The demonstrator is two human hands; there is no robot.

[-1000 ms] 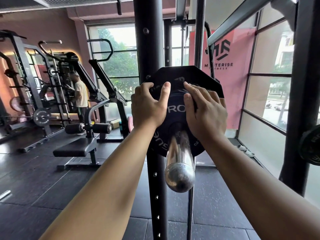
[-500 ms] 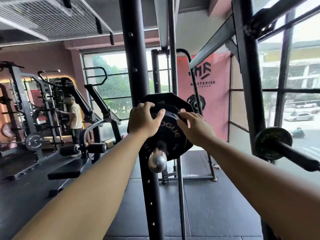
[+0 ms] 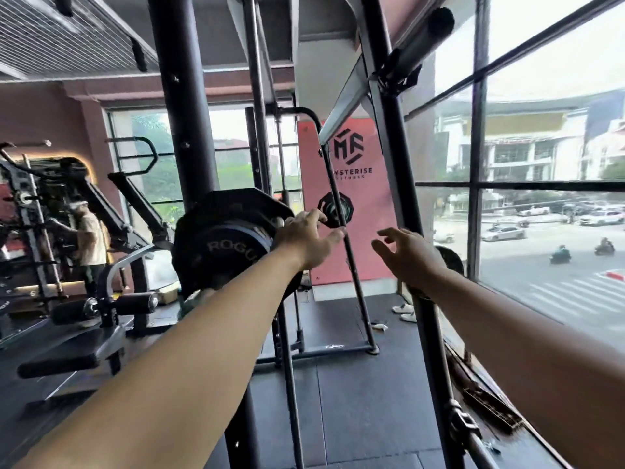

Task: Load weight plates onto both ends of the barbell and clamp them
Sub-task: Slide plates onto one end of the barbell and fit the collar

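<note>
The left hand [image 3: 309,239] hovers just beside the weight plates [image 3: 220,240], fingers spread, holding nothing. The right hand [image 3: 410,256] hangs splayed, empty.

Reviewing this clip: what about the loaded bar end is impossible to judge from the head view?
Head view only:
- Bar sleeve end and any clamp: hidden behind the left forearm, which crosses the ROGUE plate.
- Whether the left hand touches the plate's edge: the contact spot is covered by the hand itself.
- Dark round object behind the right hand: mostly covered, identity unclear.
</note>
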